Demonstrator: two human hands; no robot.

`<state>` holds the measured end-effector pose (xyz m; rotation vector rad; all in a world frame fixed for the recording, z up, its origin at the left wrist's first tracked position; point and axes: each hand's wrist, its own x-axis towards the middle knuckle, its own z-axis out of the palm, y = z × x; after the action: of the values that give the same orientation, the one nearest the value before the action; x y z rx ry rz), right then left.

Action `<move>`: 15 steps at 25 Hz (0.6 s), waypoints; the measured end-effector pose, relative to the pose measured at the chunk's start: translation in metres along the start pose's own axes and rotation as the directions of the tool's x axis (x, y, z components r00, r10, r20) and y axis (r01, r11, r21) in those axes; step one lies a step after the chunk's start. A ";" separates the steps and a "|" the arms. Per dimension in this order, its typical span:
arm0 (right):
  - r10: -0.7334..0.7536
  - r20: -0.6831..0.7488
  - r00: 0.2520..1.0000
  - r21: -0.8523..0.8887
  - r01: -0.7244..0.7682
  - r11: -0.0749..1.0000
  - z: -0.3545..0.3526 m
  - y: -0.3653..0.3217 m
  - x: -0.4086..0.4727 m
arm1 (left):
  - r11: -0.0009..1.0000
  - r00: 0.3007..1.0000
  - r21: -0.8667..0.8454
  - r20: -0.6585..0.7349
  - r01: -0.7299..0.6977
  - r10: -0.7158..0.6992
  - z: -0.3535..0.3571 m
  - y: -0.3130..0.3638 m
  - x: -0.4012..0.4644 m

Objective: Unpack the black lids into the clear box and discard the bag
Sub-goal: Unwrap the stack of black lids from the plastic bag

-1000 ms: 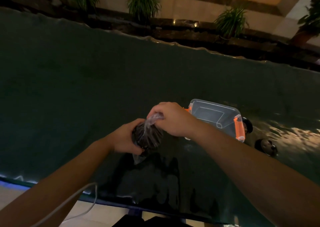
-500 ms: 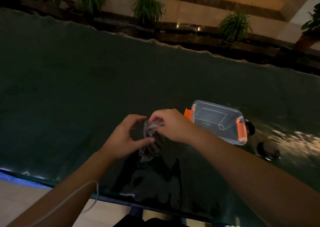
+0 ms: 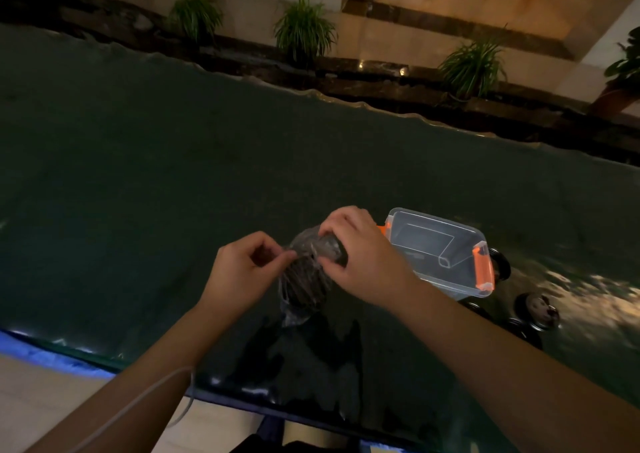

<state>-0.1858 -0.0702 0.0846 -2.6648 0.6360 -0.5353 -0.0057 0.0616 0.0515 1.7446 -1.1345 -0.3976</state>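
Observation:
A clear plastic bag packed with a stack of black lids hangs between my hands above the dark table. My left hand pinches the bag's upper left edge. My right hand grips the bag's top from the right. Just right of my right hand stands the clear box with orange latches; its inside looks bare. Loose black lids lie on the table to the right of the box, beyond my right forearm.
The dark green table cover stretches wide to the left and back. Its near edge runs along the bottom left. Potted plants line a ledge behind the table. A thin white cable crosses my left forearm.
My left hand has shifted from cupping the bag's side to pinching its upper edge. The bag has turned and now hangs longer between both hands. The view has tilted up slightly.

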 end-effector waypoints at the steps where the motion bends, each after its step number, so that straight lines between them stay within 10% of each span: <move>1: -0.100 -0.031 0.995 -0.106 0.096 0.990 0.002 -0.002 -0.003 | 1.000 1.000 -0.005 0.001 -0.001 0.001 0.000 0.000 0.001; 7: -0.149 0.115 0.982 -0.383 0.182 0.906 0.012 -0.009 -0.001 | 0.998 0.996 0.034 0.075 -0.053 0.051 -0.007 0.001 0.004; 12: -0.058 0.277 0.959 -0.438 0.180 0.881 0.005 -0.003 0.009 | 0.788 0.832 0.332 0.411 -0.518 0.373 -0.025 0.015 0.012; 15: -0.037 0.313 0.949 -0.424 0.174 0.889 0.002 -0.005 0.011 | 0.712 0.814 0.482 0.537 -0.510 0.220 -0.029 0.025 0.022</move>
<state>-0.1738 -0.0711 0.0884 -3.1391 0.5782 0.0043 0.0128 0.0573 0.0917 1.9360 -2.1083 -0.1753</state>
